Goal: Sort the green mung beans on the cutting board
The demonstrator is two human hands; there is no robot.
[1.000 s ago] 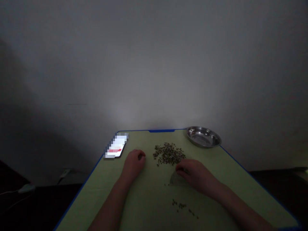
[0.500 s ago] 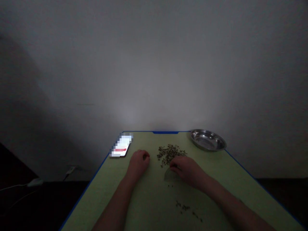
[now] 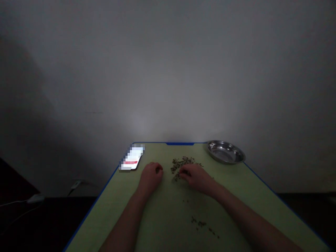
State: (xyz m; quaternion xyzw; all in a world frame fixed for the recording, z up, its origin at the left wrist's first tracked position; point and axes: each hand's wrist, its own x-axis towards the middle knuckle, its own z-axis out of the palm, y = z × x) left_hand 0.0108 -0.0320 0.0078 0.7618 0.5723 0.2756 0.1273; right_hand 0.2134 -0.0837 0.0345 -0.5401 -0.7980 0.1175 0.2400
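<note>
A loose pile of small dark seed-like bits (image 3: 183, 161) lies on the pale green table top (image 3: 168, 206). My right hand (image 3: 195, 176) is over the near side of this pile, thumb and fingertips pinched together among the bits. Whatever sits between those fingertips is too small and dark to make out. To the left of the pile, my left hand (image 3: 151, 176) rests on the table with its fingers curled in towards the thumb. The inside of that curl is dark, so its contents are hidden.
A shiny metal bowl (image 3: 226, 152) stands at the far right edge. On the far left lies a phone (image 3: 133, 159) with a lit screen. Several stray dark bits (image 3: 202, 223) are scattered nearer me. Behind the table rises a grey wall (image 3: 168, 77).
My right hand has moved forward and slightly left, farther onto the pile. My left hand stays in place, still curled.
</note>
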